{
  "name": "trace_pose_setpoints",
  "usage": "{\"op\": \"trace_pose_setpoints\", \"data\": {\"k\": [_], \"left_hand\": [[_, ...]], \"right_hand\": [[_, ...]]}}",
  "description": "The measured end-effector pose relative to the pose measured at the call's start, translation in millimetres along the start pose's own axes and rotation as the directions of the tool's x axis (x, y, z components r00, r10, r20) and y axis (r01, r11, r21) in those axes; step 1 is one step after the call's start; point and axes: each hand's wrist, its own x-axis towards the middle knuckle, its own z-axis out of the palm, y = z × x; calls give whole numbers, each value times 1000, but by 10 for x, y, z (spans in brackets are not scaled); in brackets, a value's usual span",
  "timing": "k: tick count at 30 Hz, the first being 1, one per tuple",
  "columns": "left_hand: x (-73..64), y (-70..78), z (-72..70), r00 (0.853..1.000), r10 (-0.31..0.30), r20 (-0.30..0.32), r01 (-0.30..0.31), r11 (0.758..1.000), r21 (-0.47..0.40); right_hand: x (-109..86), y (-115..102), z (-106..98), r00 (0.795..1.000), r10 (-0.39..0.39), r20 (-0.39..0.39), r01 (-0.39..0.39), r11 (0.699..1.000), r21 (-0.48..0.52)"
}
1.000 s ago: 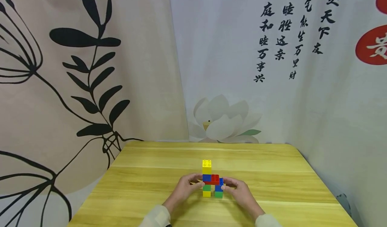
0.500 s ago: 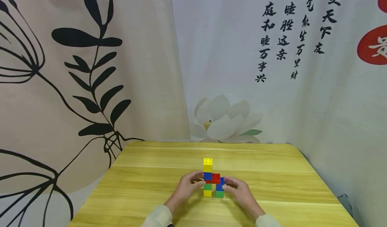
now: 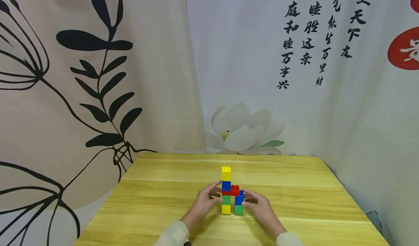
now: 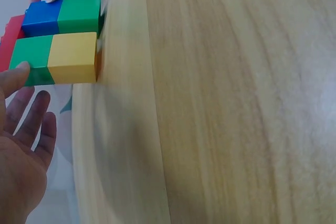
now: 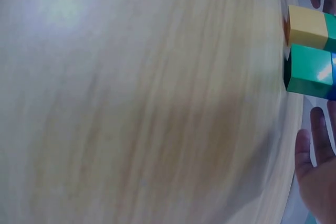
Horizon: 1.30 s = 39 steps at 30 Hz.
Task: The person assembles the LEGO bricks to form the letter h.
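A figure of plastic building bricks stands between both hands at the table's middle. Its left column has a yellow brick (image 3: 226, 209) at the bottom, then a green brick (image 3: 226, 200), a long red brick (image 3: 230, 193), a blue brick (image 3: 226, 186) and a yellow top brick (image 3: 226, 174). The shorter right column shows a green brick (image 3: 239, 210) under blue (image 3: 239, 201), with the red brick reaching across. My left hand (image 3: 203, 201) pinches the left column, thumb on the green brick (image 4: 32, 59), forefinger up by the blue. The right hand (image 3: 260, 206) pinches the right column's blue part.
The wood-grain table (image 3: 157, 187) extends around the figure. Behind it hangs a curtain (image 3: 163, 75) printed with dark plants, a white lotus (image 3: 242, 129) and black characters. The table's right edge slopes down towards the lower right corner.
The figure's upper part has risen slightly in view and its brick tops show less, as if tilted backward. My left forefinger has moved up along the blue brick. The right hand barely moves.
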Motion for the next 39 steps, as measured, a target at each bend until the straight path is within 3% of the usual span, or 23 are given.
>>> {"op": "trace_pose_setpoints", "data": {"k": [11,20,28,35,39], "left_hand": [[19,-24,-10,999,-8,49,5,998,57],[15,-35,-53,995,-37,96,32,998,57],[-2,-60,-70,987,-80,138,71,995,69],[-21,-110,-70,981,-105,165,94,993,71],[-39,-138,-65,976,-118,180,104,991,88]], "right_hand": [[17,10,13,999,9,45,-6,998,-62],[-3,26,-29,992,-33,120,41,997,-67],[-32,8,-76,983,16,182,-2,997,-78],[-60,11,-103,977,-9,214,31,995,-98],[-66,6,-106,973,21,231,4,994,-107]]}}
